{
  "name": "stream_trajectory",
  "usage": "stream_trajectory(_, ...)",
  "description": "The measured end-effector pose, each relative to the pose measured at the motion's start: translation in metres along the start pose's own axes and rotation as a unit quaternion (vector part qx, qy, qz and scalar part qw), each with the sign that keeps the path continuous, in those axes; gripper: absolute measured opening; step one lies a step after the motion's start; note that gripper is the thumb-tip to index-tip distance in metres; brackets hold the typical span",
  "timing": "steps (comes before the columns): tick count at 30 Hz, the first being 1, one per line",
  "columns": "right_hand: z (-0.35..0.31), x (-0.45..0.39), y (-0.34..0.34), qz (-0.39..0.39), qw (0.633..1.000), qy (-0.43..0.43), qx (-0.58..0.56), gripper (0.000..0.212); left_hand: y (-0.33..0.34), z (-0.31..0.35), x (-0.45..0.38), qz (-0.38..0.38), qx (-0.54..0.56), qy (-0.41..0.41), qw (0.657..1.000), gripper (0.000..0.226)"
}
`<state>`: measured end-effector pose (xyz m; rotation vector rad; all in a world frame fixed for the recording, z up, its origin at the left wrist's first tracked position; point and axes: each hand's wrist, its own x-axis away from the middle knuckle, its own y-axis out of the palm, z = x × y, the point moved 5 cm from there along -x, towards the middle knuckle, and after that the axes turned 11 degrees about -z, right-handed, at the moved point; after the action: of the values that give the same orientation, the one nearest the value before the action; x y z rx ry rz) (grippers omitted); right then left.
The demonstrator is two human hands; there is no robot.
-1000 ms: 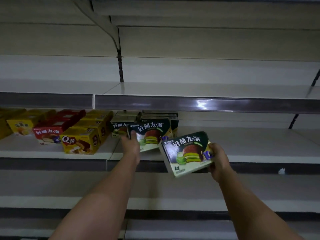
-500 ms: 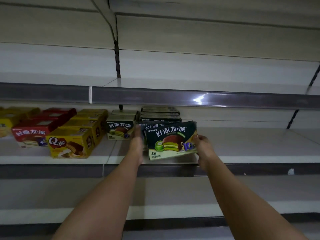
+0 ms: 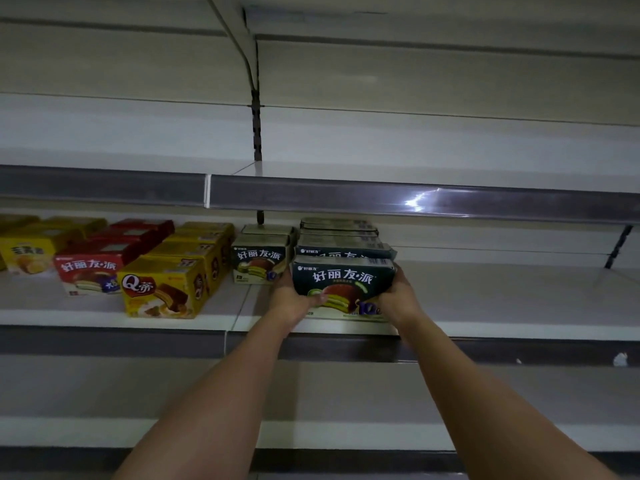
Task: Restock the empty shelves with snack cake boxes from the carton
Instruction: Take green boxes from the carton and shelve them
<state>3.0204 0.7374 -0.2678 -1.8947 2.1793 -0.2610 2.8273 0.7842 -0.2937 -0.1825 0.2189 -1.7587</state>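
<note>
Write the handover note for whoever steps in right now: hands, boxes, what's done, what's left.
Left hand and right hand grip the front dark green box by its sides at the middle shelf front edge.
Done: more green boxes lined up behind it; a smaller green row alongside.
Left: let go, then fill the shelf's bare right part and the upper shelf. Carton is out of view.

Hands (image 3: 346,299) hide the front box's (image 3: 343,282) lower corners.
</note>
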Motion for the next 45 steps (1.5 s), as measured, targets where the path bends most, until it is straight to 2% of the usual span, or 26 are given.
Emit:
stream_trajectory(3, 0.000, 0.000, -0.005, 0.021, 0.998, -0.005, 0.066, 0.060, -0.007, 0.006, -0.006, 0.030, -0.185, -0.001, 0.982, 0.088)
stream_trajectory(5, 0.004, -0.002, -0.010, 0.013, 0.990, 0.018, 0.136, 0.054, -0.009, 0.009, -0.008, 0.018, -0.246, -0.012, 0.969, 0.090)
stream_trajectory(8, 0.004, -0.003, -0.012, -0.016, 0.974, 0.054, 0.219, 0.048, -0.010, 0.008, -0.012, -0.038, -0.241, -0.027, 0.969, 0.104)
stream_trajectory(10, 0.002, -0.007, -0.012, -0.022, 0.972, 0.057, 0.225, 0.048, -0.011, 0.007, -0.013, -0.065, -0.244, -0.053, 0.966, 0.109)
stream_trajectory(16, 0.004, -0.019, -0.005, 0.001, 0.987, 0.062, 0.150, 0.042, -0.007, 0.009, -0.016, -0.016, -0.304, -0.064, 0.950, 0.096)
stream_trajectory(20, 0.006, -0.020, -0.006, -0.005, 0.991, 0.068, 0.112, 0.037, -0.006, 0.012, -0.018, -0.001, -0.295, -0.088, 0.951, 0.092)
stream_trajectory(24, 0.006, -0.018, -0.004, 0.000, 0.995, 0.082, 0.062, 0.035, -0.005, 0.017, -0.011, 0.007, -0.279, -0.113, 0.954, 0.064)
stream_trajectory(27, 0.003, -0.014, -0.001, -0.001, 0.995, 0.089, 0.050, 0.045, -0.004, 0.020, -0.003, 0.013, -0.222, -0.121, 0.967, 0.051)
stream_trajectory(31, -0.003, -0.006, 0.002, -0.018, 0.992, 0.096, 0.085, 0.049, -0.002, 0.025, 0.013, 0.041, -0.128, -0.095, 0.986, 0.043)
stream_trajectory(35, -0.010, 0.004, 0.000, -0.026, 0.985, 0.108, 0.133, 0.047, 0.000, 0.029, 0.026, 0.054, -0.087, -0.093, 0.990, 0.040)
stream_trajectory(39, -0.011, 0.017, -0.001, -0.033, 0.979, 0.113, 0.169, 0.037, -0.009, 0.035, 0.038, 0.073, -0.120, -0.085, 0.986, 0.032)
stream_trajectory(45, -0.013, 0.044, -0.001, -0.056, 0.969, 0.078, 0.226, 0.029, -0.030, 0.030, 0.084, 0.163, -0.159, -0.129, 0.965, 0.038)
